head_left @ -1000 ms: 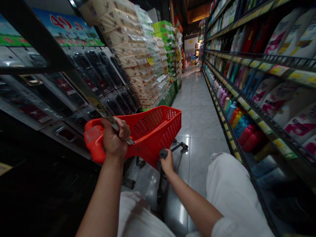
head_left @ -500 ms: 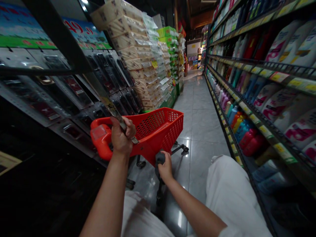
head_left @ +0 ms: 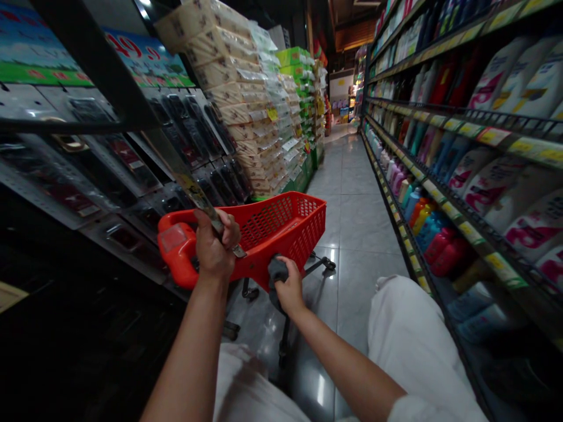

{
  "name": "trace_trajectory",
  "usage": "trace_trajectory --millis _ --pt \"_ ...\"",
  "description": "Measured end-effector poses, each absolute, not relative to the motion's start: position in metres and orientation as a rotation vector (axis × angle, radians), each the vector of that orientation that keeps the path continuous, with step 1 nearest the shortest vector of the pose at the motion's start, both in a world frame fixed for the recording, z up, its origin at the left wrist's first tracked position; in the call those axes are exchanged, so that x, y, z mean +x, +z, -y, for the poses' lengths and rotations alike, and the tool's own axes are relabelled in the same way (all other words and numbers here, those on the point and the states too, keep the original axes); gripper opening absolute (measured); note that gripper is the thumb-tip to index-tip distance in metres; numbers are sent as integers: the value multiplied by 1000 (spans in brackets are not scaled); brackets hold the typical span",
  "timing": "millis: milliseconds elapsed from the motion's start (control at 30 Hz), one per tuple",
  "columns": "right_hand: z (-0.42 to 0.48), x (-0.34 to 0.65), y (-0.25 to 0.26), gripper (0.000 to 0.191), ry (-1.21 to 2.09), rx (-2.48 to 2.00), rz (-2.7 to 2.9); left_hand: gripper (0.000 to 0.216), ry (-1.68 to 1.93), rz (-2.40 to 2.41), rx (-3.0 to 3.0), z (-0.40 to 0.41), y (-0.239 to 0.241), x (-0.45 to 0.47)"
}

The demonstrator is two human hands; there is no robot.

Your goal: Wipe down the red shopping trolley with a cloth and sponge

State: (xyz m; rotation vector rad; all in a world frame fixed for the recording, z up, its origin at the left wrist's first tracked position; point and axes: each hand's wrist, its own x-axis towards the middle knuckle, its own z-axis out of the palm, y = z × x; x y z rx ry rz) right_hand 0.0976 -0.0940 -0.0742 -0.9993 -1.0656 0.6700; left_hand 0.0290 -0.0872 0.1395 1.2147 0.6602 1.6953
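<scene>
One red perforated plastic trolley basket [head_left: 285, 225] stands on the glossy tiled floor [head_left: 356, 234]. At its near rim, the left hand [head_left: 214, 249] has its fingers clenched round one long flat shiny strip [head_left: 185, 181]. Below the basket's near corner, the right hand [head_left: 288, 290] grasps one dark rounded grip [head_left: 277, 271].

Floor [head_left: 352, 234]: glossy grey tiles, reflective, running down aisle centre. Standing on it, lower centre: red cart [head_left: 281, 228], on castors. L aisle edge: tall stack of beige packs [head_left: 237, 105], green cartons [head_left: 292, 58] beyond.
R shelving [head_left: 433, 187]: tiered, price tags along front edges. Bottom tier: coloured bottles [head_left: 422, 223]. Mid/upper tiers: white-pink pouches [head_left: 484, 181].
L rack [head_left: 88, 64]: dark frame, carded blister packs [head_left: 193, 123] in rows.
</scene>
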Motion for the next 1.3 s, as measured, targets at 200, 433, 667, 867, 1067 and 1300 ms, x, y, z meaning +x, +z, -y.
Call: trace_trajectory --millis 200,433,667,867,1067,1300 --pt "85 111 -65 58 529 -921 1263 53 1684 -626 1283 88 138 28" --pt "26 147 -91 58 463 -1140 1091 53 1688 -634 1248 86 138 26" --pt "67 115 -74 67 559 -1010 1212 55 1702 -626 1202 82 137 25" --pt "103 122 -38 57 709 -723 1290 55 1702 -579 1299 81 135 16" --pt "74 129 0 59 611 -928 1259 58 1700 -586 1267 82 133 15" --pt "85 123 23 49 583 -814 1602 57 1712 -563 1244 82 130 14"
